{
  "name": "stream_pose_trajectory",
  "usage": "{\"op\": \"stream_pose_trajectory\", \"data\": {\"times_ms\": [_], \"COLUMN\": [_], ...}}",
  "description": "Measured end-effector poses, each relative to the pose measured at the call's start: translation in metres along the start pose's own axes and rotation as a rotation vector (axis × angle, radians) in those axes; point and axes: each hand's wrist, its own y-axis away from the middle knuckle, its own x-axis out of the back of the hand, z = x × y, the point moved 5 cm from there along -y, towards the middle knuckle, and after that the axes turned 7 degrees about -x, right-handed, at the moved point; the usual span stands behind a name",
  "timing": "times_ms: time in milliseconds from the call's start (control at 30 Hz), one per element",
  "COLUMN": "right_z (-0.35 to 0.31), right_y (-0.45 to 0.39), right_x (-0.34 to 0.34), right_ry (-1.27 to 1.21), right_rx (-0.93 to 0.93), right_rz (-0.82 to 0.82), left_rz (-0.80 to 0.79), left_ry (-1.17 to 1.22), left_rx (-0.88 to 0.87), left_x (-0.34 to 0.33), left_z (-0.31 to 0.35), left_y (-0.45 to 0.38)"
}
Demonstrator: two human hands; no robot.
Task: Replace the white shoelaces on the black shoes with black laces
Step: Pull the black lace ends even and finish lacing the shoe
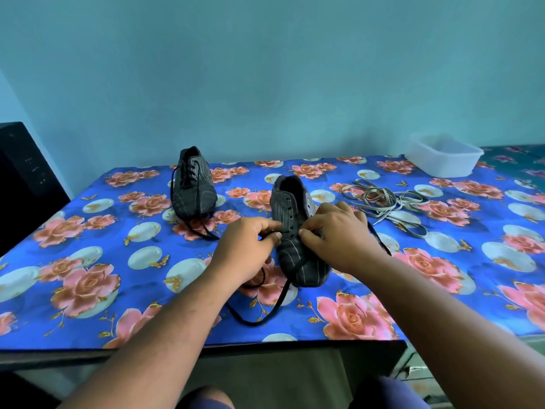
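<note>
Lighting's soft and even, kinda cool and bluish, no glare anywhere. Shadows are faint: just a soft dark patch under the near black pinstriped shoe (298, 231) on the blue floral-cloth desk (88, 261). Wide-angle lens bends the desk edges and stretches the forearms at the bottom. Whole frame looks a bit soft and smeary, with the plain teal wall (265, 69) darkening toward the corners.

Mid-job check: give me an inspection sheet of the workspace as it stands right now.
Surface: table under a blue floral cloth.
Job's things: near shoe, only its lowest eyelets threaded with the black lace; far shoe already black-laced; white laces piled at right.
Clutter: plastic tub at the far right corner.
Grippers: left hand and right hand each pinch the lace at the eyelets.
Cables: nothing seen.
Surroundings: teal wall; dark cabinet at left.
</note>
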Motion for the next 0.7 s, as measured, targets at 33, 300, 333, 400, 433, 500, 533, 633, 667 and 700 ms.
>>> {"op": "stream_pose_trajectory", "data": {"times_ms": [33, 300, 333, 400, 433, 500, 533, 633, 667, 700], "right_z": [0.0, 0.006, 0.006, 0.006, 0.005, 0.005, 0.005, 0.006, 0.006, 0.006], "right_y": [0.0, 0.003, 0.004, 0.005, 0.006, 0.008, 0.009, 0.009, 0.009, 0.008], "right_x": [-0.001, -0.009, -0.01, -0.011, -0.012, -0.013, -0.014, -0.015, -0.014, -0.014], "right_ry": [-0.008, -0.134, -0.157, -0.21, -0.234, -0.268, -0.277, -0.293, -0.293, -0.291], "right_rx": [-0.007, -0.057, -0.063, -0.08, -0.087, -0.089, -0.09, -0.101, -0.103, -0.105], "right_rz": [0.001, 0.009, 0.007, 0.013, 0.021, 0.037, 0.038, 0.025, 0.02, 0.014], "left_rz": [-0.007, -0.01, -0.01, -0.007, -0.01, -0.038, -0.055, -0.094, -0.101, -0.106], "left_ry": [-0.04, -0.325, -0.387, -0.491, -0.53, -0.592, -0.619, -0.702, -0.741, -0.784], "left_rx": [0.0, -0.099, -0.133, -0.179, -0.198, -0.218, -0.224, -0.25, -0.262, -0.276], "left_x": [0.0, 0.0, -0.001, -0.002, -0.003, -0.006, -0.007, -0.01, -0.011, -0.012], "left_z": [0.0, 0.016, 0.019, 0.026, 0.029, 0.033, 0.034, 0.036, 0.037, 0.039], "left_y": [-0.001, -0.006, -0.006, -0.006, -0.006, -0.007, -0.007, -0.01, -0.01, -0.01]}}
